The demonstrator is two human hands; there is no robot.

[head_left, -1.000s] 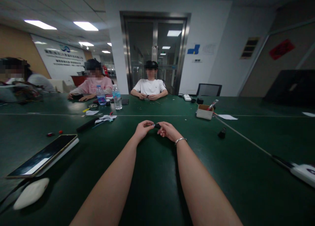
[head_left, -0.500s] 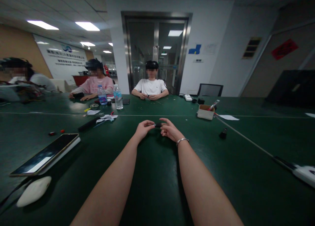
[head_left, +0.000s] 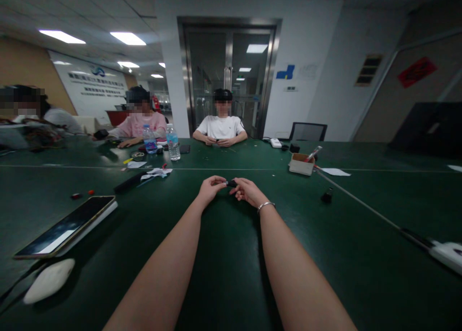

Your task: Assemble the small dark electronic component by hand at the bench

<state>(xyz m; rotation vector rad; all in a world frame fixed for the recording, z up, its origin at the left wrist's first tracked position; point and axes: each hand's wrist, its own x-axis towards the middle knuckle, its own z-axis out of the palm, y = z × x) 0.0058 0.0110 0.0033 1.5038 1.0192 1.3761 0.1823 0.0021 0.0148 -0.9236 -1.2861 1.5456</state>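
Observation:
A small black piece (head_left: 231,183) with a greyish left end is held just above the table, between my two hands. My left hand (head_left: 210,190) pinches its left end between thumb and fingertips. From the other side, the fingers of my right hand (head_left: 250,191) close on its right end, with a silver bracelet at that wrist. The piece is too small and dark to name further. On the table to the right of my right hand stands another small black object (head_left: 327,195) with a narrower top.
A phone (head_left: 72,222) lies on a white block at left, near a white mouse-shaped object (head_left: 49,280). Ahead are two water bottles (head_left: 173,146), scraps of paper (head_left: 157,172) and a small box (head_left: 301,165) holding a pen-like item. Several people sit across the green table (head_left: 231,263).
My right hand's raised index finger has come down and closed onto the black piece. My left hand has hardly moved. The person in pink has moved a hand to the left.

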